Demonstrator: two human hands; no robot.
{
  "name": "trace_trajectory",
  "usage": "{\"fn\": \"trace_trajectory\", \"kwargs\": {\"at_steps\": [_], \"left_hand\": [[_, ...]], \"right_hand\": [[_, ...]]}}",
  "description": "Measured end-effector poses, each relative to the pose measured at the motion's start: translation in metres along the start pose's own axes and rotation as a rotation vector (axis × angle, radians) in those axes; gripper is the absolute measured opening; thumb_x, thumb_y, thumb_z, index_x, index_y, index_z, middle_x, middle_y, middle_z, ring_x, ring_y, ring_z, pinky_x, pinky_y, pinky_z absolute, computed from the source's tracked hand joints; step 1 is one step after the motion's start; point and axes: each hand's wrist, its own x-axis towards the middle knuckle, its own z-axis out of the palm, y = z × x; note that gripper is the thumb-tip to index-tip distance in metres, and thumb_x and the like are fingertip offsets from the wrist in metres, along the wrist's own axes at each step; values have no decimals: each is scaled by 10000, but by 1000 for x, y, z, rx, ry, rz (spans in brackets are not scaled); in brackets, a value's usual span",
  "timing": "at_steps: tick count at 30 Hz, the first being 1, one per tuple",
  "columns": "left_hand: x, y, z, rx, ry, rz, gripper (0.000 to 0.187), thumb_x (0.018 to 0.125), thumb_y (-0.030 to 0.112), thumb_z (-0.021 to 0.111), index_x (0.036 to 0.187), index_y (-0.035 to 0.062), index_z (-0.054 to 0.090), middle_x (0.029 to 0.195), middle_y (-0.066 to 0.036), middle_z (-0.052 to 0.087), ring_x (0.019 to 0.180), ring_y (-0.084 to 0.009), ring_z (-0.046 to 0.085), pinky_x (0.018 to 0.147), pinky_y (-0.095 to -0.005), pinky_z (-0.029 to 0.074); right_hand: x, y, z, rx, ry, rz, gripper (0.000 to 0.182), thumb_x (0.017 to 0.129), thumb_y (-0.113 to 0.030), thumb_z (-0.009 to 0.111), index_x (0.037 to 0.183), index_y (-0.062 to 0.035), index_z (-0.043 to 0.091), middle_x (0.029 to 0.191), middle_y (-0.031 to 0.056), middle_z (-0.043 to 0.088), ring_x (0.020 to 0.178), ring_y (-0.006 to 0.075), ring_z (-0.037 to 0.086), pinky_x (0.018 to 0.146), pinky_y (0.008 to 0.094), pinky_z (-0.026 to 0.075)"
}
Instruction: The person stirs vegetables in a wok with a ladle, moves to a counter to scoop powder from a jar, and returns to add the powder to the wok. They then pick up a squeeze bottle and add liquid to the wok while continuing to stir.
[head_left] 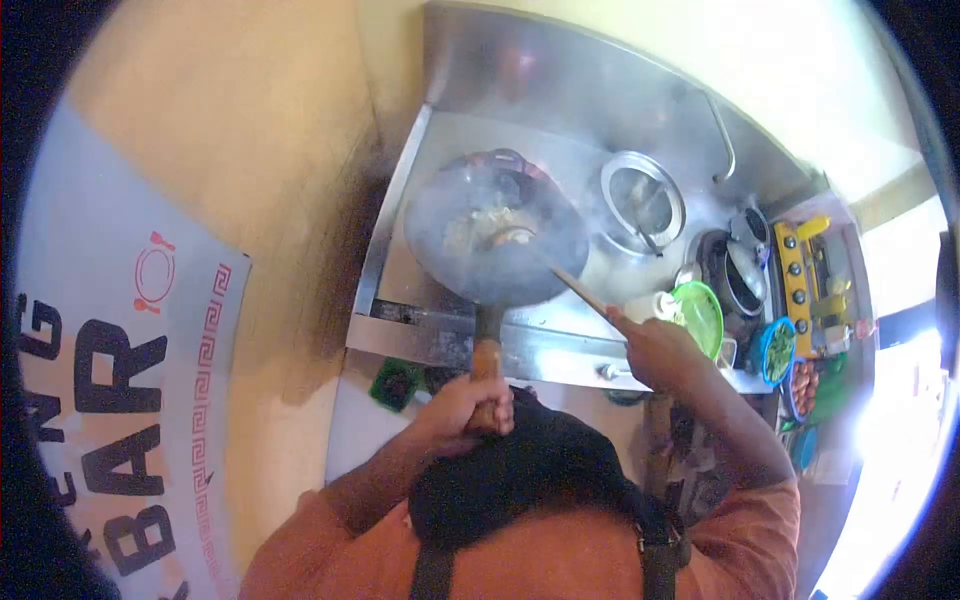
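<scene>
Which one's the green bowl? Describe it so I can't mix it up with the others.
Start at the steel cooking counter and find the big dark wok. Follow the long ladle handle to the right hand; the green bowl sits just beyond it. It is bright lime green, unlike the blue bowl farther right.

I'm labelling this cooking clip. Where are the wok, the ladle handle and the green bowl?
wok [455, 215], head view, dark inner wall left of the food
ladle handle [578, 291], head view, middle of the wooden shaft
green bowl [703, 312], head view, inside surface
</scene>
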Motion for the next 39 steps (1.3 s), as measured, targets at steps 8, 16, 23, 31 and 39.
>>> {"fn": "trace_trajectory", "kwargs": {"at_steps": [8,16,23,31,39], "left_hand": [[75,-14,-71,-168,93,-16,132,830,119,611,775,38,523,664,-42,513,587,-159,528,565,-316,454],[103,-46,-135,-148,-72,-46,152,851,165,606,918,47,537,753,-64,563,658,-189,576,652,-341,492],[52,-139,-249,-126,-91,-416,432,932,364,492,1208,32,509,1042,-120,610,988,-272,592,868,-446,478],[100,-205,-329,-452,140,-444,335,970,340,402,1143,84,531,1056,-90,625,1035,-287,582,894,-452,441],[188,-349,-413,413,374,-413,365,849,343,611,1077,58,595,956,-38,649,949,-159,596,738,-361,473]], "right_hand": [[26,40,7,-27,118,80,506,844,-95,488,1344,-121,411,801,208,629,751,359,631,647,473,499],[88,30,71,155,102,256,533,852,-95,449,1368,-199,368,886,231,640,792,397,638,674,498,511],[153,13,78,463,381,249,525,871,-123,473,1381,-173,355,816,273,623,759,449,618,717,544,484],[97,15,87,89,77,112,661,854,-71,455,1448,-215,203,915,265,599,773,412,639,653,517,521],[160,0,86,205,57,241,684,835,-34,457,1447,-146,173,814,247,611,767,397,642,670,520,516]]}}
